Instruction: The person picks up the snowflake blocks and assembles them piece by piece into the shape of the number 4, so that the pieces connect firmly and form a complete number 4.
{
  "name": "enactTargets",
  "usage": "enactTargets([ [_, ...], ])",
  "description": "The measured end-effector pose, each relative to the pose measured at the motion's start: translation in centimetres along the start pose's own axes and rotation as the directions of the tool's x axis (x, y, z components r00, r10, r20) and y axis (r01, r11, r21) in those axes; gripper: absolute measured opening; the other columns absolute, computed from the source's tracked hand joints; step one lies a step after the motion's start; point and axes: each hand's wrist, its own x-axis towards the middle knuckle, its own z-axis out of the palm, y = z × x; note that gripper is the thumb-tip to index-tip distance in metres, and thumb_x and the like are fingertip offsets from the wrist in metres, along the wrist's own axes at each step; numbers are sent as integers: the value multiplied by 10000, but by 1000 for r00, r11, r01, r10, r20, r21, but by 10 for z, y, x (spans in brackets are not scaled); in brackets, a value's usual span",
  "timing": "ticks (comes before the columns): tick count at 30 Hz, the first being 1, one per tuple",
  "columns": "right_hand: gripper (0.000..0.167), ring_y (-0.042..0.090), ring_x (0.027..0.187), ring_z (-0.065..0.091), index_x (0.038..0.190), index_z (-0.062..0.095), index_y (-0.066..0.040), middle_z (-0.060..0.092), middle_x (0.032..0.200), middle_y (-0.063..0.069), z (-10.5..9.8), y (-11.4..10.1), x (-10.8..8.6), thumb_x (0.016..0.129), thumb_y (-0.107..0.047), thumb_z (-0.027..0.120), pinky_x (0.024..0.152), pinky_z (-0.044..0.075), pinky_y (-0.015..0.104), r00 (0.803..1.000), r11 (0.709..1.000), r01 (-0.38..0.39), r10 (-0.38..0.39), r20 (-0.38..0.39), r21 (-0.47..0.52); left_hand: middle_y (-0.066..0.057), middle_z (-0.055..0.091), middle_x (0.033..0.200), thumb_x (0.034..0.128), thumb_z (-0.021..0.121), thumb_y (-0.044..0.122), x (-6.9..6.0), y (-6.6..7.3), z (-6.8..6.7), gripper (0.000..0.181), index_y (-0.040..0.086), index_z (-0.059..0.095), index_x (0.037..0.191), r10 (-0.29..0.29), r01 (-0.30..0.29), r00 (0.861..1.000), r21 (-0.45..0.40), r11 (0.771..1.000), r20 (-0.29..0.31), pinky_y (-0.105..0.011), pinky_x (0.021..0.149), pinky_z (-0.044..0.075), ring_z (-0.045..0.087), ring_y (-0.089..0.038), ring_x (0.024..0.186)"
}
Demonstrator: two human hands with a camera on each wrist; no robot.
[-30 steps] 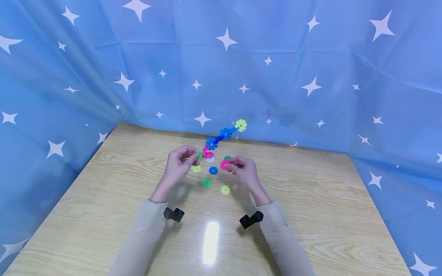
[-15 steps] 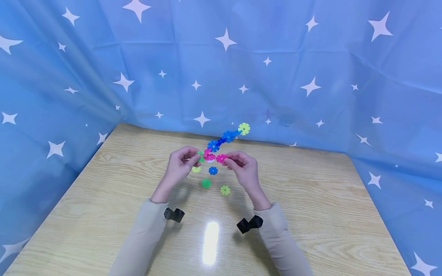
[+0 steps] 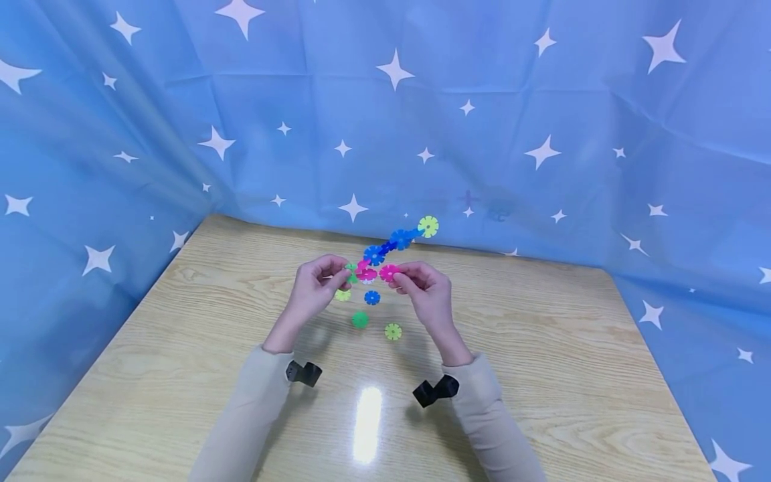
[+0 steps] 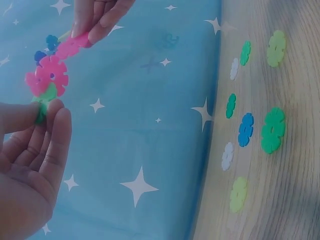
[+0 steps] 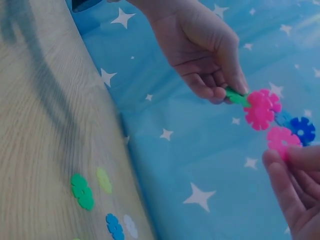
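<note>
- While the left hand [image 3: 316,281] pinches the green end piece [image 3: 353,276] between thumb and fingertips, the chain of notched discs [image 3: 388,247] is up in the air above the tabletop [image 3: 542,375], slanting away toward the person's right.
- And what a colourful line it is: past the green come two pink discs [image 3: 367,274] set at an angle to each other, then a run of blue discs [image 3: 400,239], and out at the far tip a yellow-green end disc [image 3: 428,226], face turned to the head camera.
- Over on the other side, the right hand [image 3: 426,288] has a single pink disc [image 3: 387,273] nipped between thumb and fingers, its notched rim poking out toward the left hand.
- It's tight in there! That single disc sits just beside the chain's pink pair, and the head view shows a sliver of daylight between them.
- Down on the wood, the loose ones lie scattered: a blue disc [image 3: 372,298], a green disc [image 3: 360,320], and a pale yellow-green disc [image 3: 393,332] nearest the person.
- The left wrist view picks out two white discs [image 4: 227,156] among them.
- Behind it all, a blue curtain [image 3: 482,53] sprinkled with white stars; up front, a bright glare [image 3: 367,425] on the wood between two pale sleeves [image 3: 247,408].
</note>
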Motion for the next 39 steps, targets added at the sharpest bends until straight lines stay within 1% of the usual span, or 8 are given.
enactTargets([
  [5, 138, 112, 710, 684, 955, 626, 113, 698, 832, 172, 3, 7, -2, 860, 15, 644, 658, 590, 279, 1000, 996, -4, 4, -6, 92, -174, 627, 792, 895, 573, -51, 0, 0, 1, 109, -116, 612, 973, -3, 3, 1000, 10, 1000, 4, -246, 630, 581, 664, -229, 684],
  [8, 145, 149, 725, 694, 954, 617, 117, 705, 821, 135, 6, 10, -3, 858, 12, 649, 670, 592, 303, 1000, 993, -11, 12, -6, 119, -181, 630, 799, 895, 574, -50, 0, 0, 1, 108, -113, 613, 973, -4, 4, 1000, 16, 1000, 4, -226, 622, 575, 660, -187, 674],
  [14, 115, 355, 745, 680, 925, 626, 107, 693, 803, 184, 9, 10, -5, 847, 28, 656, 666, 592, 322, 1000, 993, -18, 20, -18, 117, -172, 637, 788, 884, 581, -65, 0, 0, 2, 97, -113, 616, 961, -25, 25, 1000, 8, 1000, -2, -258, 610, 582, 658, -178, 656],
  [18, 82, 236, 687, 695, 895, 628, 106, 681, 774, 206, 10, 11, -6, 838, 54, 654, 645, 594, 316, 1000, 990, -17, 20, -20, 138, -193, 639, 768, 878, 585, -73, -1, 0, 3, 74, -115, 616, 930, -41, 41, 999, 1, 999, -6, -235, 570, 570, 648, -132, 620],
  [21, 51, 131, 645, 683, 871, 627, 105, 678, 753, 201, 10, 11, -6, 836, 74, 645, 626, 593, 293, 1000, 989, -13, 15, -13, 150, -173, 642, 747, 870, 590, -80, -1, -1, 4, 65, -116, 620, 916, -44, 44, 999, 4, 999, -9, -198, 540, 551, 654, -183, 613],
  [30, 130, 142, 666, 684, 905, 588, 159, 692, 758, 93, 14, 12, -8, 846, 57, 642, 642, 588, 262, 999, 981, -7, 14, -34, 193, -151, 643, 764, 872, 581, -85, 0, -1, 7, 86, -132, 603, 940, -20, 20, 1000, -25, 999, -7, -207, 570, 564, 651, -144, 618],
  [34, 120, 154, 697, 687, 919, 591, 150, 696, 787, 53, 13, 11, -6, 856, 55, 630, 665, 586, 262, 997, 981, 53, -41, -69, 184, -149, 651, 790, 869, 572, -101, 0, 0, 11, 94, -155, 584, 945, 9, -11, 1000, -100, 995, -16, -250, 649, 586, 657, -132, 647],
  [39, 137, 108, 716, 682, 928, 606, 139, 699, 827, 119, 9, 8, -3, 864, 21, 636, 686, 584, 261, 989, 982, 132, -120, -91, 134, -207, 652, 805, 858, 578, -118, 2, 1, 18, 89, -180, 575, 921, 61, -65, 998, -162, 985, -28, -275, 684, 590, 646, -72, 670],
])
